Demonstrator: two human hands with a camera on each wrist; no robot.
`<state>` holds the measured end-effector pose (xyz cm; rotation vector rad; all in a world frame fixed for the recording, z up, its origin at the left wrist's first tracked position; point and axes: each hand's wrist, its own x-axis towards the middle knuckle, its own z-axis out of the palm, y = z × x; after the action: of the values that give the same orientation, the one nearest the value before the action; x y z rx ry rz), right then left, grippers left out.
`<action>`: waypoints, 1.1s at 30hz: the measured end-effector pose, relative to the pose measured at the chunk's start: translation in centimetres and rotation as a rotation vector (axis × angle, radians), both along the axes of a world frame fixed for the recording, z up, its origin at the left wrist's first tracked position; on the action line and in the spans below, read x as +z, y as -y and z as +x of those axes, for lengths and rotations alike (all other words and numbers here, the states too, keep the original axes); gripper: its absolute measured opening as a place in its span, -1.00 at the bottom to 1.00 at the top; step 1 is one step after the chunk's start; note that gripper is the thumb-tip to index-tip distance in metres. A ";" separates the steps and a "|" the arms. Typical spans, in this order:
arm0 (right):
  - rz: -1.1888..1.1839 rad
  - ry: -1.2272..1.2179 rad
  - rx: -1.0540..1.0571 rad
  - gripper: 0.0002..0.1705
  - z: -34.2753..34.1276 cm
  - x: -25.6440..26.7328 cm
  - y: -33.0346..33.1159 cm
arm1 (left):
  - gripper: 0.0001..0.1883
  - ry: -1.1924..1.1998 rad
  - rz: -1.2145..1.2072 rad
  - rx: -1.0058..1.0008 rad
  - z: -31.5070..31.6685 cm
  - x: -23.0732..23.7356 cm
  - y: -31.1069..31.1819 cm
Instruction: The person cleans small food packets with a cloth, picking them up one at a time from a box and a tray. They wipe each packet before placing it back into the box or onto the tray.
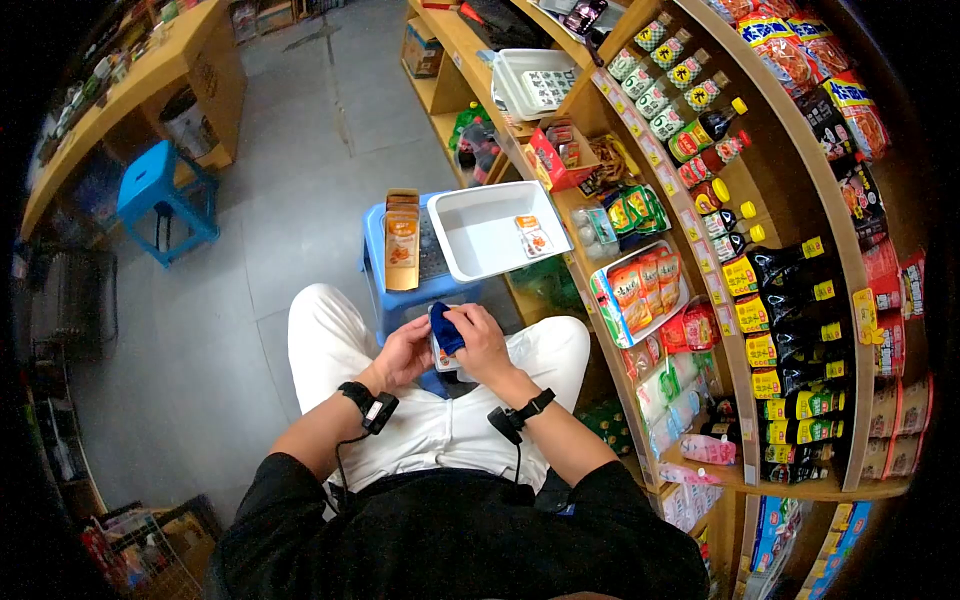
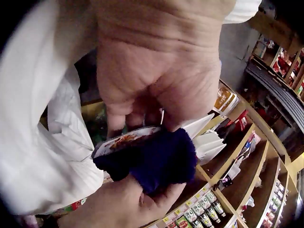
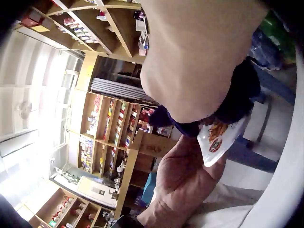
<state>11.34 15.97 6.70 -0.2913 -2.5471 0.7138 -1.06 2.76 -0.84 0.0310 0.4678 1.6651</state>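
Note:
Above the person's lap, the left hand (image 1: 404,352) grips a small white packet (image 1: 442,360) with a food picture on it. The right hand (image 1: 480,343) pinches a dark blue cloth (image 1: 446,330) and presses it on the packet's face. In the left wrist view the cloth (image 2: 164,159) covers much of the packet (image 2: 127,141), whose printed edge shows beside the left hand (image 2: 159,80). The right wrist view shows a white corner of the packet (image 3: 221,140) between the left hand (image 3: 185,175) and the right hand (image 3: 194,66).
Ahead, a blue stool (image 1: 374,240) bears an open box of orange packets (image 1: 402,245) and a white tray (image 1: 455,262) with similar packets (image 1: 532,237) in it. Shelves of bottles and bagged goods (image 1: 645,290) stand close on the right. Another blue stool (image 1: 150,185) is at the left.

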 end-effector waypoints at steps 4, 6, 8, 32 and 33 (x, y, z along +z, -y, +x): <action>0.052 0.057 0.088 -0.55 0.2 0.1 0.0 | -0.66 -0.057 -0.015 -0.031 -0.1 0.1 0.1; 0.077 0.047 0.104 -0.54 0.1 0.3 0.0 | -0.69 0.017 -0.027 -0.014 0.0 1.1 0.2; 0.043 0.033 0.157 -0.56 0.0 0.8 0.0 | -0.67 0.137 -0.028 -0.027 -0.3 -0.1 0.4; -0.056 0.203 -0.072 -0.51 1.9 0.4 -1.8 | -0.65 -0.033 0.010 0.156 -0.1 1.1 0.1; -0.042 0.170 -0.056 -0.51 1.7 0.3 -1.8 | -0.66 -0.043 0.001 0.145 -0.1 1.0 0.1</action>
<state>13.02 17.73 6.98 -0.4527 -2.6740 0.7509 -1.18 2.70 0.17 0.0343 0.5115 1.8100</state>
